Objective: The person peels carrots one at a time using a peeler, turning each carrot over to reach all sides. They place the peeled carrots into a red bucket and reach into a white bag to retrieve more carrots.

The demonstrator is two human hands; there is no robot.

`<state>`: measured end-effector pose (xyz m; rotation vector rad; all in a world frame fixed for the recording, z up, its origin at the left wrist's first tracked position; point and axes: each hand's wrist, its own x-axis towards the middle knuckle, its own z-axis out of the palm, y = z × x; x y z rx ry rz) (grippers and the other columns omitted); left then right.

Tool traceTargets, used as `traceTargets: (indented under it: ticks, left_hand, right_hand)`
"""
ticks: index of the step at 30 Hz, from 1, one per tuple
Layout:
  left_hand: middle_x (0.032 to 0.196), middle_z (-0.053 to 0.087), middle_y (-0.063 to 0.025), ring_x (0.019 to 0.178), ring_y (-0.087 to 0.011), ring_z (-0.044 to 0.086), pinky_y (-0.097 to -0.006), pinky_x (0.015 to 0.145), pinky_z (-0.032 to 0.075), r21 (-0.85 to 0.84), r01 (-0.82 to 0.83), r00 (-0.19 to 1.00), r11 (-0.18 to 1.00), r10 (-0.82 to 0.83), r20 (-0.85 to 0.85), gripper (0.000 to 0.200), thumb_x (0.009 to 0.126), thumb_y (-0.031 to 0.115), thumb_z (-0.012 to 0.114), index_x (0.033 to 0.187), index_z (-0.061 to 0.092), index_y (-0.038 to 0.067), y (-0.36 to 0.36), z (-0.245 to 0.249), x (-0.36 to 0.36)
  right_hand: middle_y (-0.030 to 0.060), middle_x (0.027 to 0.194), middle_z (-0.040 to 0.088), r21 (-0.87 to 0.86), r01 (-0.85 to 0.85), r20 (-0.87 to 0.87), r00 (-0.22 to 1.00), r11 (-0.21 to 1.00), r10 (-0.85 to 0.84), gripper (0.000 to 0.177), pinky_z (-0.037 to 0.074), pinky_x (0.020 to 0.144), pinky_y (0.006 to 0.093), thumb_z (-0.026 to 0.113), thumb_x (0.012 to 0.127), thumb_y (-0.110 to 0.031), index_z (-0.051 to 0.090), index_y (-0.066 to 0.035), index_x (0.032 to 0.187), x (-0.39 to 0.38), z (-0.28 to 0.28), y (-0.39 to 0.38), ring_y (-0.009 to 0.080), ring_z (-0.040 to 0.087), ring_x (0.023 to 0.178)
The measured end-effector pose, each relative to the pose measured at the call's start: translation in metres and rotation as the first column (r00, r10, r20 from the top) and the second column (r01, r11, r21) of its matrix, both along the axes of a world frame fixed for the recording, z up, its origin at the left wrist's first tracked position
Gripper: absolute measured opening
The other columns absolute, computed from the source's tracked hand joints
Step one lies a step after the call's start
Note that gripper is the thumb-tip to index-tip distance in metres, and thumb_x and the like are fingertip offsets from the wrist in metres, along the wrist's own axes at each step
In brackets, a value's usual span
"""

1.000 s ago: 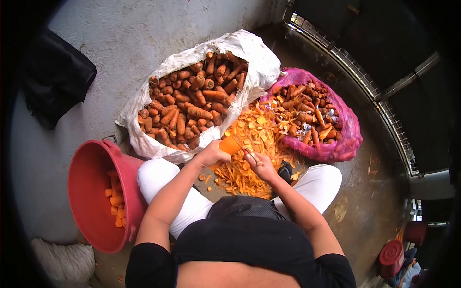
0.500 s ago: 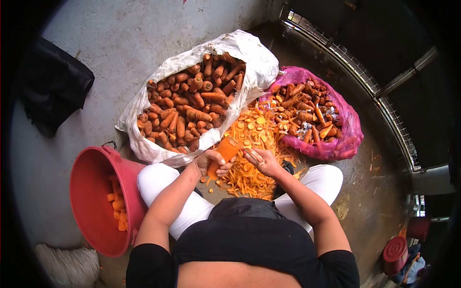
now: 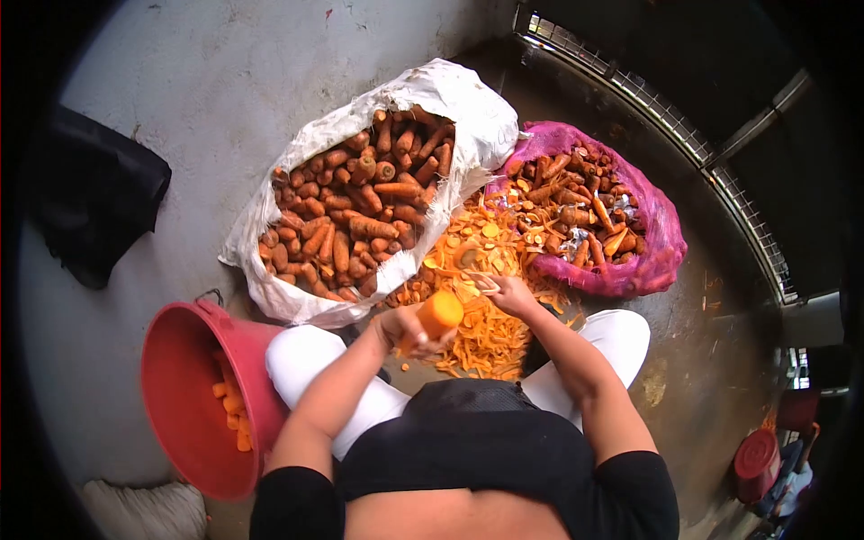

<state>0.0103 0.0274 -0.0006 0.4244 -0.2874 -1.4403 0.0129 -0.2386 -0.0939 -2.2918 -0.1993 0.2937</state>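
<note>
A thick peeled carrot with a flat, bright orange cut end is held in my left hand, whose fingers wrap round it. My right hand, just to the right and apart from the carrot, is closed on something small that I cannot make out. Below both hands lies a heap of orange peelings and slices. A blurred brownish carrot end shows above that heap. Unpeeled carrots fill the open white sack beyond my left hand.
A pink mesh sack of carrot scraps stands at the right. Peeled pieces lie inside a tilted red bucket at my left. Black cloth hangs at the far left. Another person is near a red bucket, lower right.
My hands have moved apart. The carrot's cut end now faces up, with its brownish end no longer on it. A blurred carrot end has appeared over the peelings.
</note>
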Motion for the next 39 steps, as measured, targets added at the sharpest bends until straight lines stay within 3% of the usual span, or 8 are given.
traceTargets:
  ticks: [3,10,21,30,31,32,34,39]
  left_hand:
    - [0.071,0.058,-0.0071,0.05,-0.0127,0.054,-0.0264,0.044,0.045,0.02,-0.109,0.993,0.994,0.11,-0.047,0.041,0.061,0.009,0.07,0.097,0.055,-0.002,0.005,-0.01,0.019]
    - [0.098,0.06,-0.0112,0.079,-0.0173,0.061,-0.0314,0.073,0.051,0.279,-0.64,0.573,0.716,0.203,0.794,0.063,0.068,0.016,0.075,0.123,0.047,0.001,-0.006,-0.003,0.024]
    - [0.099,0.061,-0.0215,0.095,-0.0378,0.061,-0.0449,0.078,0.05,0.189,-0.916,-0.039,0.355,-0.548,0.835,0.061,0.066,0.02,0.076,0.113,0.04,0.004,-0.017,-0.026,0.005]
    - [0.097,0.062,-0.0155,0.094,-0.0358,0.063,-0.0429,0.076,0.051,-0.046,-0.999,-0.047,0.014,-0.025,0.999,0.053,0.074,0.028,0.075,0.114,0.047,0.008,-0.008,0.009,0.004]
    - [0.084,0.062,-0.0091,0.074,-0.0257,0.065,-0.0368,0.063,0.053,-0.305,-0.948,-0.314,-0.092,0.098,0.944,0.05,0.078,0.034,0.072,0.114,0.05,0.007,-0.004,0.015,0.011]
    - [0.075,0.059,-0.004,0.056,-0.0142,0.059,-0.0279,0.049,0.049,0.009,-0.997,-0.03,-0.073,0.508,0.861,0.046,0.079,0.036,0.072,0.109,0.051,0.008,0.006,0.02,0.01]
    - [0.071,0.056,-0.0033,0.049,-0.0082,0.053,-0.0208,0.041,0.042,0.109,-0.98,-0.083,-0.165,0.844,0.529,0.042,0.081,0.039,0.071,0.104,0.05,0.01,0.027,0.033,0.014]
    - [0.074,0.055,-0.0057,0.061,-0.0124,0.055,-0.0225,0.053,0.049,0.008,-0.871,-0.492,-0.492,0.871,0.011,0.041,0.084,0.045,0.064,0.099,0.051,0.009,0.113,0.094,-0.002]
  right_hand:
    - [0.0175,0.072,0.063,-0.019,0.253,-0.186,0.949,0.967,-0.253,0.039,0.048,0.066,0.0401,0.06,0.088,-0.041,0.066,-0.004,0.097,0.003,-0.008,-0.013,0.0279,0.064,0.069]
    - [-0.0004,0.044,0.039,0.206,0.496,-0.584,0.754,0.844,-0.3,0.051,0.027,0.035,0.0283,0.058,0.089,-0.051,0.064,-0.001,0.084,0.006,0.026,-0.041,0.0103,0.037,0.033]
    - [0.0027,0.045,0.043,0.241,0.352,-0.521,0.833,0.904,-0.186,0.055,0.03,0.032,0.0286,0.052,0.09,-0.055,0.065,-0.001,0.093,-0.004,0.031,-0.013,0.0123,0.04,0.033]
    - [-0.0008,0.046,0.04,0.291,0.365,-0.508,0.842,0.885,-0.18,0.049,0.028,0.033,0.0267,0.052,0.092,-0.052,0.061,-0.004,0.096,0.003,0.044,0.0,0.01,0.037,0.033]
    - [-0.0016,0.045,0.039,0.302,0.353,-0.512,0.844,0.885,-0.162,0.047,0.026,0.033,0.0262,0.052,0.092,-0.05,0.06,-0.004,0.096,0.002,0.053,0.003,0.0093,0.035,0.033]
    - [-0.0024,0.045,0.037,0.312,0.345,-0.518,0.843,0.885,-0.146,0.044,0.024,0.033,0.0258,0.052,0.093,-0.048,0.06,-0.004,0.096,-0.001,0.063,0.005,0.0086,0.033,0.032]
    - [-0.004,0.045,0.034,0.31,0.382,-0.555,0.816,0.87,-0.161,0.041,0.023,0.033,0.0253,0.052,0.094,-0.046,0.058,-0.005,0.094,-0.002,0.072,0.011,0.0072,0.029,0.032]
    - [-0.0021,0.049,0.039,0.339,0.408,-0.557,0.814,0.848,-0.169,0.044,0.029,0.039,0.0254,0.057,0.089,-0.052,0.059,-0.008,0.091,-0.004,0.083,0.01,0.0094,0.035,0.037]
